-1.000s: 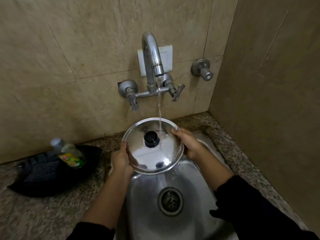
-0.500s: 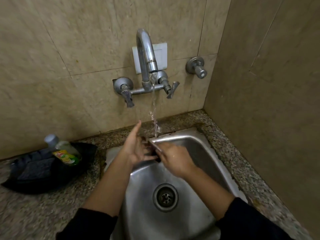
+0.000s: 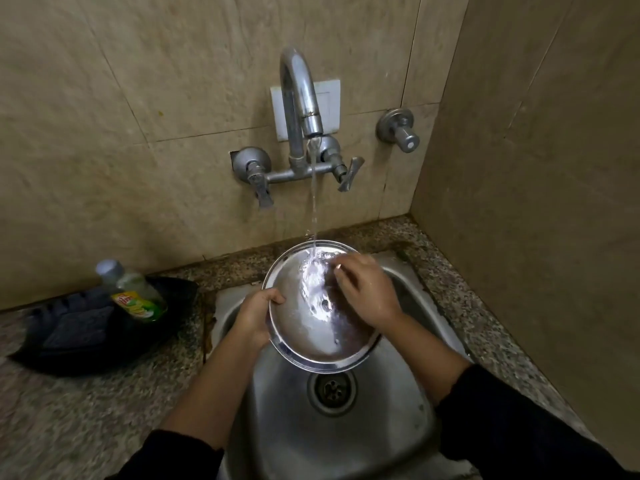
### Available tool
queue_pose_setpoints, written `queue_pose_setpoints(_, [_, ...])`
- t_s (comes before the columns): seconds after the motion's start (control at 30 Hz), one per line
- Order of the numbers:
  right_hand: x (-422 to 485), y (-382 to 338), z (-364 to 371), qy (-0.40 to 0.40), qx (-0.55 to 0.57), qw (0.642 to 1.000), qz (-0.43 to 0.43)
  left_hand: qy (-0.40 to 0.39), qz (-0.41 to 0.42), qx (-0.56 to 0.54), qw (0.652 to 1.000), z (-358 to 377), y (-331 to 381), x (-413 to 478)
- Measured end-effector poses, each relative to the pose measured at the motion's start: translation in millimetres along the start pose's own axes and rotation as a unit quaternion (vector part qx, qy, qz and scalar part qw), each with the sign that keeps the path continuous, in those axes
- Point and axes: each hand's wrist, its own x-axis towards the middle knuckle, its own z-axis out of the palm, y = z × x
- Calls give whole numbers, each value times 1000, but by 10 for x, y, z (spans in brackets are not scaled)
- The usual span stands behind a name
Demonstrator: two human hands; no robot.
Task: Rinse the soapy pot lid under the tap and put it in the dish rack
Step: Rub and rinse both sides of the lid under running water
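Rinse underway: left hand (image 3: 258,318) clamped on pot lid (image 3: 320,306) rim, right hand (image 3: 367,292) loosely spread, rubbing its underside beneath tap (image 3: 301,98) stream; racking remains, no rack visible.

Steel pot lid (image 3: 311,327) tilted, underside up, under tap (image 3: 300,98) stream, above sink (image 3: 346,438)

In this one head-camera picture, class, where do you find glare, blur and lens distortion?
Head view: glare sits on the wet pot lid where the water lands; the right hand has smeared, motion-blurred fingertips, while the left hand is sharper; the wide lens bows the wall tile lines and stretches the dark sleeves at the bottom corners.
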Motion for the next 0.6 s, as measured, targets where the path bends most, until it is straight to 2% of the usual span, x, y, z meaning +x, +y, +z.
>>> queue_pose_setpoints(0.07, [223,33,-34,2,-69,997,47,-16,27,20,999,-14,20,-8])
queue_pose_setpoints(0.1, [326,12,-44,-21,-107,993,50,-22,45,33,998,3,25,-15])
queue_pose_setpoints(0.13, [417,-40,-44,-61,-124,990,36,-26,66,45,996,30,33,-36])
queue_pose_setpoints(0.23, [581,-276,31,-228,-66,969,-65,-63,123,78,987,127,46,-86])
queue_pose_setpoints(0.3, [633,-298,81,-272,-56,955,-103,-68,138,84,985,133,32,-77])
queue_pose_setpoints(0.37, [676,-165,50,-226,-14,973,-39,-38,141,60,987,52,14,-34])
queue_pose_setpoints(0.47, [665,66,-25,-102,75,987,99,-35,106,17,994,-126,-7,-26])
queue_pose_setpoints(0.53, [676,31,3,-100,64,987,111,-64,69,21,995,-201,42,-43])
queue_pose_setpoints(0.6, [720,-119,67,-156,11,986,61,-108,47,68,991,-184,143,-69])
